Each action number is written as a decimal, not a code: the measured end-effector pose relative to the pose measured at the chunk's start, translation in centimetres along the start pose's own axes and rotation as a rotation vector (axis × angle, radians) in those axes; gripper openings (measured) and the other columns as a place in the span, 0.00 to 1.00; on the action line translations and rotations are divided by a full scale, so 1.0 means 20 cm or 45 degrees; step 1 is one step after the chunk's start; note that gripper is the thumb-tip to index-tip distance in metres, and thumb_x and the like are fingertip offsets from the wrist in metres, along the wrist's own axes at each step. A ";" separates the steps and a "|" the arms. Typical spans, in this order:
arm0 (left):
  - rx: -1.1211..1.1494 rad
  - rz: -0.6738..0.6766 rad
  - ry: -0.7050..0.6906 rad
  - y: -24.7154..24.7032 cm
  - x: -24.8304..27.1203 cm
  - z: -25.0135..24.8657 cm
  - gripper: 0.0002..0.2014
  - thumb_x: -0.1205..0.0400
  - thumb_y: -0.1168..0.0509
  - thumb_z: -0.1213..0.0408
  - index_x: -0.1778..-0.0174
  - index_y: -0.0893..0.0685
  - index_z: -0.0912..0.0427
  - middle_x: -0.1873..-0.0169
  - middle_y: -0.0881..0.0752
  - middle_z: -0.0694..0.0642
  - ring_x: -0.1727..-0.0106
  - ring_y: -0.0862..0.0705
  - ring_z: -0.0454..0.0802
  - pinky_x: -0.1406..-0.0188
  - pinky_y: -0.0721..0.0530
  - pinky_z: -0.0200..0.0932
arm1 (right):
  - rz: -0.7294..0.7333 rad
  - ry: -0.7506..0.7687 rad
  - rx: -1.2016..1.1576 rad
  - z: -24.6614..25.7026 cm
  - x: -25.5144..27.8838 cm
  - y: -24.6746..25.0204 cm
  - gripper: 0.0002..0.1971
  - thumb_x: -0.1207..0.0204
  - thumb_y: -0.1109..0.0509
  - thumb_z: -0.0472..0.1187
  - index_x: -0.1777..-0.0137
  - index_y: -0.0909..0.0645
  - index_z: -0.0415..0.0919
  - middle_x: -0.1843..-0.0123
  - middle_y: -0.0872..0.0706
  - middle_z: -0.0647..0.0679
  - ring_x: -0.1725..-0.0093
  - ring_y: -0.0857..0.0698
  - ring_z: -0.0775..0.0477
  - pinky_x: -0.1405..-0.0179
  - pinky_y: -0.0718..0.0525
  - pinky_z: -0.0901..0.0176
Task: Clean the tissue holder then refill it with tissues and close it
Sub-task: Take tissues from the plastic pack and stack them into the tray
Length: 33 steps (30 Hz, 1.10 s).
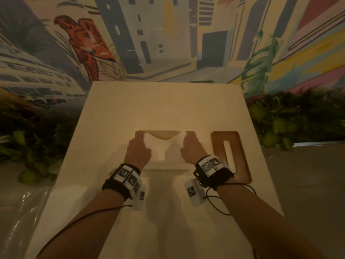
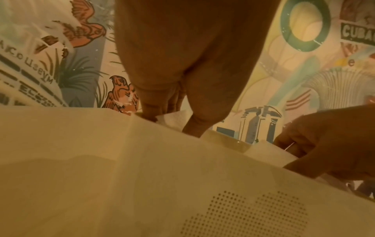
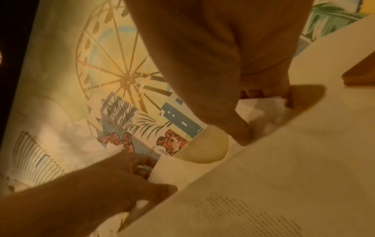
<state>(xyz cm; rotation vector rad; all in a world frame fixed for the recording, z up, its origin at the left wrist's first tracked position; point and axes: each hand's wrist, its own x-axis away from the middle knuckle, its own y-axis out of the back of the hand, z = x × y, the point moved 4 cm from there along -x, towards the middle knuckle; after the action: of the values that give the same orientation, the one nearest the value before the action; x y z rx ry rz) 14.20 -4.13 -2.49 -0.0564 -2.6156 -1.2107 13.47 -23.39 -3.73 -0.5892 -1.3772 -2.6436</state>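
The white tissue holder [image 1: 162, 134] stands open in the middle of the white table [image 1: 168, 101]. A stack of white tissues [image 1: 158, 148] lies in its opening, sagging in the middle. My left hand [image 1: 137, 146] pinches the stack's left end and my right hand [image 1: 192, 146] pinches its right end. In the left wrist view my left hand [image 2: 171, 124] has its thumb and fingers curled round the tissue edge. In the right wrist view my right hand [image 3: 265, 118] grips the crumpled tissues [image 3: 261, 105] at the holder's wall [image 3: 202, 147]. The wooden lid [image 1: 218, 144] with a long slot lies flat to the right.
A painted mural wall [image 1: 168, 43] rises behind the table. Green foliage [image 1: 291, 120] borders the table's sides. Clear plastic wrap [image 1: 20, 212] lies at the lower left. The lid's edge [image 3: 361, 73] is close beside my right hand.
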 end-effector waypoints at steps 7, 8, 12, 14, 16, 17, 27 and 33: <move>-0.304 0.013 -0.071 -0.08 -0.07 -0.01 0.24 0.24 0.34 0.76 0.33 0.33 0.69 0.41 0.21 0.65 0.45 0.15 0.62 0.55 0.23 0.44 | 0.027 0.057 0.334 0.04 -0.03 -0.09 0.28 0.19 0.41 0.31 0.23 0.43 0.17 0.33 0.20 0.34 0.35 0.18 0.40 0.36 0.22 0.55; -0.352 0.014 -0.094 -0.08 -0.08 -0.02 0.24 0.24 0.33 0.77 0.33 0.33 0.71 0.40 0.21 0.66 0.47 0.14 0.62 0.57 0.22 0.44 | 0.045 0.079 0.384 0.04 -0.04 -0.10 0.25 0.19 0.40 0.31 0.25 0.37 0.20 0.33 0.20 0.34 0.35 0.19 0.39 0.38 0.21 0.55; -0.452 0.031 -0.104 -0.10 -0.08 -0.02 0.24 0.24 0.37 0.81 0.32 0.34 0.75 0.41 0.20 0.67 0.51 0.12 0.62 0.63 0.22 0.42 | 0.071 0.065 0.543 0.04 -0.05 -0.08 0.16 0.20 0.38 0.34 0.35 0.22 0.30 0.32 0.23 0.32 0.33 0.22 0.34 0.39 0.23 0.51; -0.527 0.066 -0.118 -0.12 -0.06 -0.03 0.25 0.24 0.39 0.81 0.29 0.33 0.74 0.38 0.21 0.68 0.51 0.12 0.61 0.59 0.16 0.44 | 0.075 0.092 0.581 0.03 -0.03 -0.08 0.17 0.17 0.41 0.34 0.32 0.24 0.29 0.30 0.24 0.31 0.31 0.24 0.34 0.33 0.25 0.48; -0.615 0.069 -0.155 -0.13 -0.05 -0.03 0.27 0.25 0.38 0.81 0.28 0.32 0.73 0.35 0.23 0.70 0.49 0.12 0.60 0.53 0.12 0.47 | 0.119 0.133 0.628 0.02 -0.01 -0.09 0.18 0.15 0.45 0.35 0.29 0.27 0.29 0.30 0.23 0.33 0.29 0.25 0.36 0.26 0.31 0.44; -0.653 0.059 -0.173 -0.14 -0.04 -0.03 0.28 0.25 0.37 0.81 0.28 0.32 0.72 0.35 0.25 0.70 0.48 0.13 0.60 0.52 0.12 0.47 | 0.140 0.131 0.714 0.01 -0.01 -0.10 0.19 0.16 0.44 0.34 0.28 0.29 0.28 0.31 0.21 0.34 0.29 0.24 0.38 0.25 0.32 0.45; -1.038 0.202 -0.434 -0.20 -0.06 -0.10 0.16 0.22 0.34 0.71 0.38 0.21 0.60 0.39 0.18 0.60 0.40 0.17 0.57 0.40 0.18 0.49 | 0.082 0.337 0.733 0.03 -0.03 -0.09 0.17 0.23 0.30 0.31 0.34 0.22 0.36 0.40 0.15 0.40 0.42 0.14 0.42 0.44 0.16 0.53; -0.889 0.448 -0.288 -0.26 -0.09 -0.04 0.15 0.23 0.32 0.72 0.40 0.19 0.60 0.42 0.15 0.61 0.43 0.14 0.58 0.45 0.14 0.49 | 0.282 0.364 0.753 0.01 -0.05 -0.13 0.17 0.25 0.29 0.31 0.36 0.20 0.38 0.39 0.15 0.40 0.42 0.13 0.41 0.45 0.14 0.54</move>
<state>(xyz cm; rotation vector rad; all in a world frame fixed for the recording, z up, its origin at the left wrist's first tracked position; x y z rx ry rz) 15.41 -7.95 -6.28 -0.7799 -2.0759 -1.9805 13.78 -21.84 -6.04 -0.2566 -1.7563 -1.9145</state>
